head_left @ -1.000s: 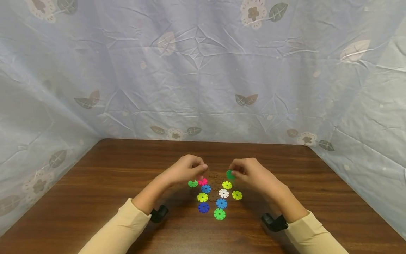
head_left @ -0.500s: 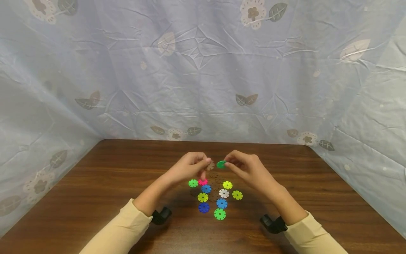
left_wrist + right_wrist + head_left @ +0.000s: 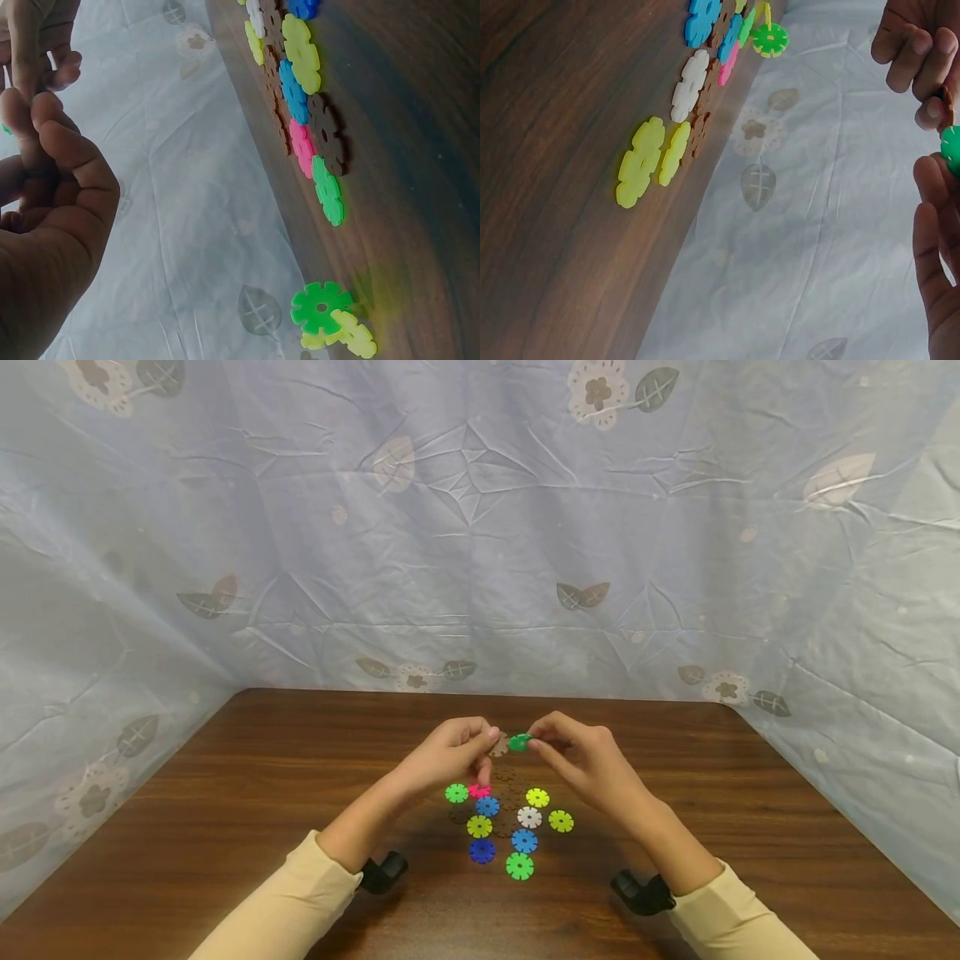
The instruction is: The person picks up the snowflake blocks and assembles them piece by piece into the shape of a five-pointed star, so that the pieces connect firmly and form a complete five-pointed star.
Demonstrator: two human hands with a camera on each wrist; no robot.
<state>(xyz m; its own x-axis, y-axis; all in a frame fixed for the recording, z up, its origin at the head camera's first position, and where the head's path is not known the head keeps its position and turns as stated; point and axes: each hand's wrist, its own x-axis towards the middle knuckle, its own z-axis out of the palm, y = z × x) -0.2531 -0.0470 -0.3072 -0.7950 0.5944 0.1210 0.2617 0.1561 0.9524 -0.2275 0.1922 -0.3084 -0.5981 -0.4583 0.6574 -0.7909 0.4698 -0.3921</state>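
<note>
In the head view my left hand [image 3: 450, 753] pinches a brown notched disc [image 3: 500, 745] between thumb and fingers. My right hand [image 3: 588, 758] pinches a green notched disc [image 3: 519, 742]. Both discs are held above the table, and their edges meet or overlap in the right wrist view, the green disc [image 3: 952, 148] turned across the brown one [image 3: 948, 105]. Fingers hide part of each. Below lie loose notched discs: a pink disc [image 3: 480, 791] partly behind my left fingers, a white disc [image 3: 529, 817], a dark blue disc [image 3: 482, 850] and several others in yellow, green, blue and brown.
Green and yellow discs joined into a small cluster [image 3: 321, 307] stand on the table farther left, hidden from the head view. The brown wooden table [image 3: 247, 793] ends at a pale floral curtain [image 3: 480, 568]. Each wrist wears a black camera [image 3: 384, 872].
My right hand lifts the green disc from the right side and brings it leftward to the brown disc. My left hand rises slightly and turns, bringing the brown disc into sight.
</note>
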